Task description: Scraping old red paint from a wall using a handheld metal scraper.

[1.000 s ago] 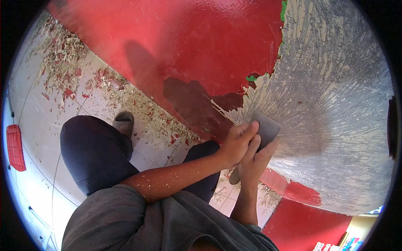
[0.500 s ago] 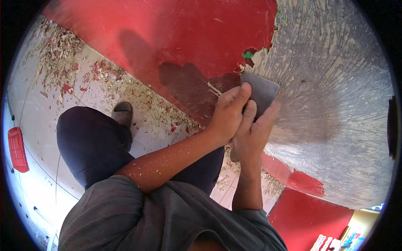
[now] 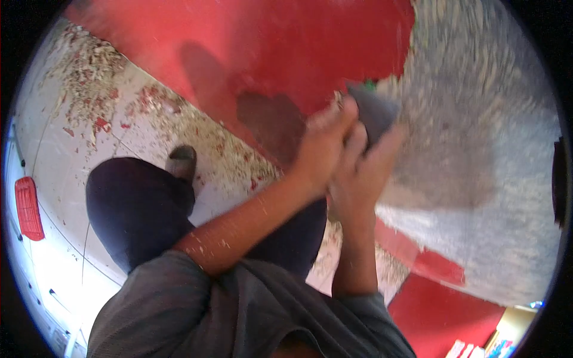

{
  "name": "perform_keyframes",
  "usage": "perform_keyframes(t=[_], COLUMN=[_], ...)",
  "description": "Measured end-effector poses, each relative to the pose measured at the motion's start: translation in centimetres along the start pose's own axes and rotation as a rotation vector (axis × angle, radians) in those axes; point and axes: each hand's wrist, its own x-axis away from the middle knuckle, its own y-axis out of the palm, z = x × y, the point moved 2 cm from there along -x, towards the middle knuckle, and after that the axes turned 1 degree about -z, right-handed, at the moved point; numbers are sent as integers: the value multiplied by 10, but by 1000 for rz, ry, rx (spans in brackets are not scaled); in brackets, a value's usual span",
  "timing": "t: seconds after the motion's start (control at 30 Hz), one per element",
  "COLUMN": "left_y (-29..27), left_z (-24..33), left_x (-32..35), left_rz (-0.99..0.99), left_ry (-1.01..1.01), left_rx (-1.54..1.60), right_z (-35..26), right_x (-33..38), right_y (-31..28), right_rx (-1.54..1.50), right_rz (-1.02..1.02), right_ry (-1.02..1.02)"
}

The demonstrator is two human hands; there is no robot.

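A flat grey scraper blade (image 3: 377,113) is gripped by both of my hands. My left hand (image 3: 322,146) is closed on its left side, thumb up along the blade. My right hand (image 3: 365,170) closes on its lower right side, close against the left. The blade's upper edge meets the wall where red paint (image 3: 316,53) ends in a ragged border with a bit of green. Bare, streaked grey surface (image 3: 453,107) lies to the right. Motion blurs the hands and blade, and most of the lower blade is hidden by my fingers.
Paint flakes and shavings (image 3: 89,65) litter the tiled floor (image 3: 77,179) along the wall's foot. My bent knee (image 3: 134,203) and sandaled foot (image 3: 182,160) are at the left. A red plastic object (image 3: 28,209) lies at the far left. Some printed items (image 3: 501,349) stand at the lower right.
The blade and both hands have moved slightly up against the ragged paint edge, with the blade turned a little. Both hands keep their hold. The whole view has shifted slightly.
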Motion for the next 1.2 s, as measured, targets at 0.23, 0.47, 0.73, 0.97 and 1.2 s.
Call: perform_keyframes(t=[0.23, 0.47, 0.73, 0.97, 1.2], left_y=[10, 13, 4, 1, -29], left_z=[-20, -51, -11, 28, 18], left_x=[29, 41, 26, 7, -6], left_rz=[-67, -115, -75, -63, 91], left_ry=[-53, -177, -97, -80, -18], left_rx=[42, -8, 117, 171, -713], right_z=[0, 16, -5, -31, -22], right_x=[18, 35, 12, -15, -14], right_y=[-13, -26, -4, 13, 23], right_rx=[33, 54, -35, -52, -88], right_rz=[-38, 19, -35, -33, 35], right_ry=[76, 150, 4, -33, -83])
